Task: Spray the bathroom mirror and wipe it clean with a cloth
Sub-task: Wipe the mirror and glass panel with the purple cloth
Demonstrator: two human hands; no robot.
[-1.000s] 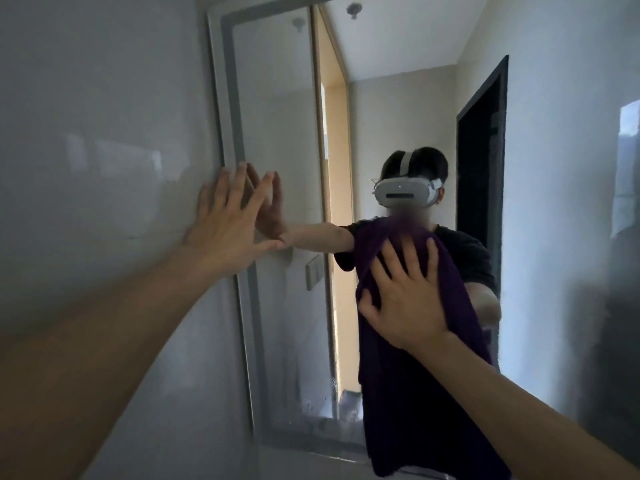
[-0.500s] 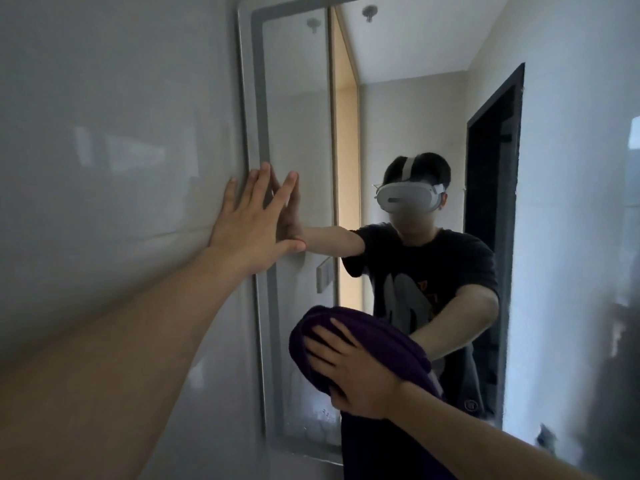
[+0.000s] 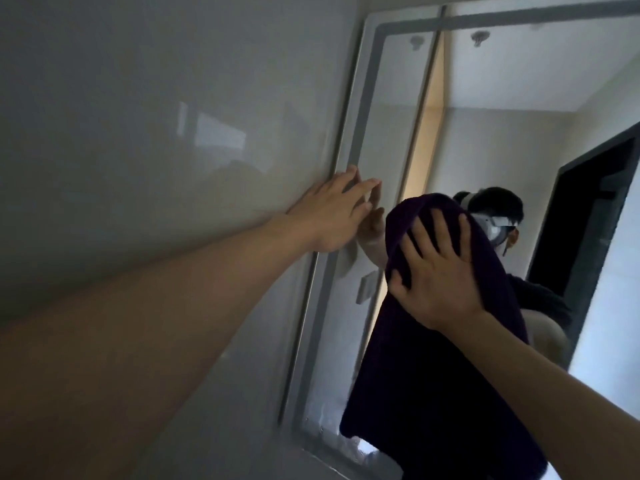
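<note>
The tall bathroom mirror (image 3: 391,140) with a grey border fills the right half of the head view. My left hand (image 3: 329,216) lies flat with straight fingers on the wall at the mirror's left edge, fingertips over the frame. My right hand (image 3: 436,268) presses a dark purple cloth (image 3: 433,375) against the glass with spread fingers; the cloth hangs down below the hand. The glass reflects a person wearing a white headset, partly hidden behind the cloth. No spray bottle is in view.
A glossy pale tiled wall (image 3: 156,133) runs along the left. The mirror reflects a dark doorway (image 3: 588,237) and the ceiling. A white spot shows at the mirror's lower edge (image 3: 346,445).
My right hand has swept the cloth up the glass from the low position half a second ago. The view has tilted and swung upward. My left hand stays at the mirror's edge.
</note>
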